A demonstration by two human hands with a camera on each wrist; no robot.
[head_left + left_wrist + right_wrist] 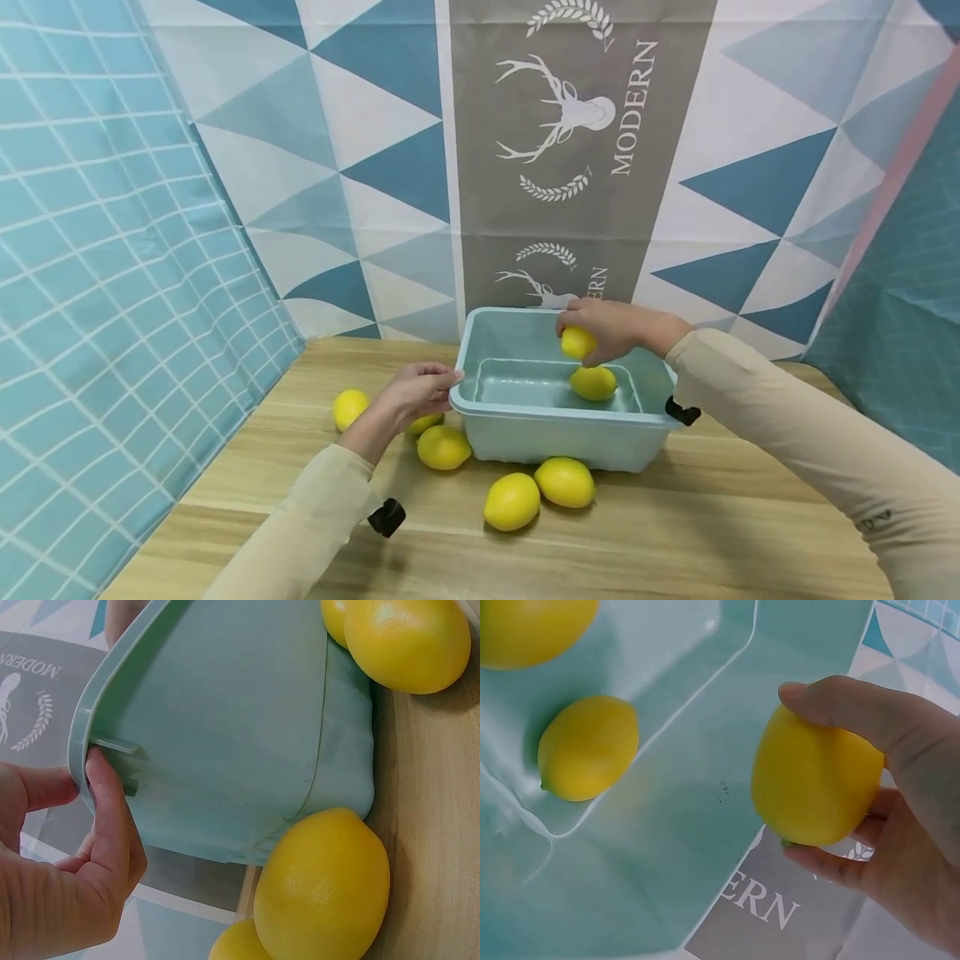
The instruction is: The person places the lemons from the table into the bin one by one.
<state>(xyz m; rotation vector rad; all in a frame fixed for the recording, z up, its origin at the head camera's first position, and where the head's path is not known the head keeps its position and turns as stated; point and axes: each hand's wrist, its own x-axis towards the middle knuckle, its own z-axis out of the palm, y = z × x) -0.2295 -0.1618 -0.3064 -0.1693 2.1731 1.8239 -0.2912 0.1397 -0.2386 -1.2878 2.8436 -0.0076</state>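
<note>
A light blue-green plastic basin (555, 429) stands on the wooden table. My left hand (416, 390) pinches its left rim between thumb and fingers, which the left wrist view shows close up. Over the basin's right half, my right hand (611, 327) grips a yellow lemon (578, 342) with thumb and fingers round it. In the right wrist view that lemon (814, 784) is near the basin wall, its greenish tip showing. Inside on the basin floor lie a lemon (589, 748) and another lemon (532, 630), the latter cut off by the frame edge.
Several lemons lie on the wooden table (675, 533): one lemon (351, 408) left of my left wrist, a lemon (444, 448) by the basin's left corner, and a lemon (512, 502) beside another lemon (565, 482) in front. A patterned cloth (390, 167) hangs behind.
</note>
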